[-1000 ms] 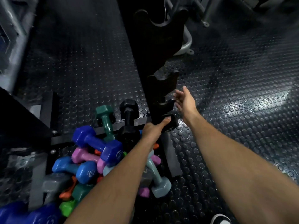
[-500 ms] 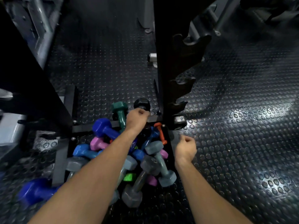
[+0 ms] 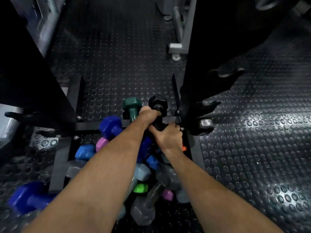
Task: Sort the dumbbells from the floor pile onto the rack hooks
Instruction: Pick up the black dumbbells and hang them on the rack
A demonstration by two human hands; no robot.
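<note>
A black dumbbell (image 3: pixel 157 103) stands at the far edge of a floor pile of coloured dumbbells. My left hand (image 3: pixel 148 115) is closed round its handle just under the top head. My right hand (image 3: pixel 170 135) grips the same dumbbell lower down. The black rack upright (image 3: pixel 193 68) rises right beside it, with hooks (image 3: pixel 208 105) sticking out to the right. One black dumbbell head (image 3: pixel 204 124) rests on the lowest hook. A dark green dumbbell (image 3: pixel 132 106) and a deep blue one (image 3: pixel 110 126) lie just left of my hands.
The pile holds grey (image 3: pixel 144 211), light blue (image 3: pixel 84 152), pink (image 3: pixel 101 143), bright green (image 3: pixel 140 188) and orange pieces inside the rack's base frame (image 3: pixel 58 165). Another blue dumbbell (image 3: pixel 27 197) lies outside it, lower left. Studded rubber floor (image 3: pixel 252 157) spreads to the right. A grey machine foot (image 3: pixel 176 47) stands behind.
My right hand has come in from the floor side and closed on the black dumbbell beside my left hand. The view has moved closer to the pile.
</note>
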